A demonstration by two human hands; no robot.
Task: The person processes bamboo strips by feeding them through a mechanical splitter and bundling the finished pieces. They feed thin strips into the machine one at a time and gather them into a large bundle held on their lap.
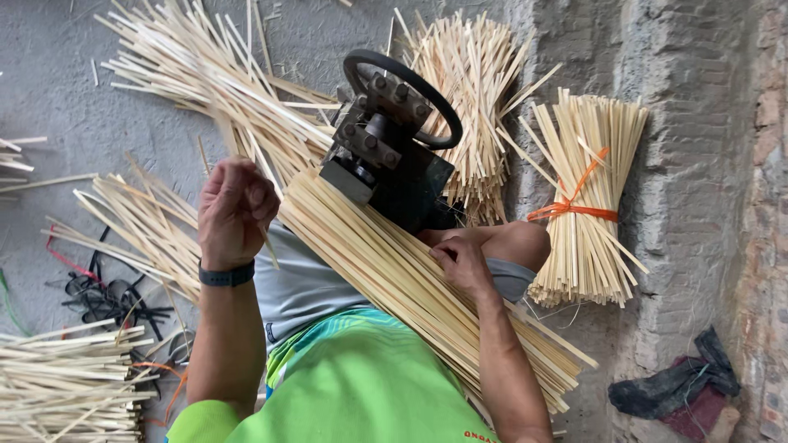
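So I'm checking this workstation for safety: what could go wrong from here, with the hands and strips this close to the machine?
1. The right hand rests on the bundle of strips feeding toward the black machine; fingers could slide toward it.
2. The left hand pinches a single thin strip; splinters or a snapped strip seem possible with bare skin.
3. The loose strips fanned behind the machine could slip or snag.

Beneath the right hand (465,264), the long pale bamboo-strip bundle (394,271) runs behind the black metal wheeled machine (387,160), its far end hidden.
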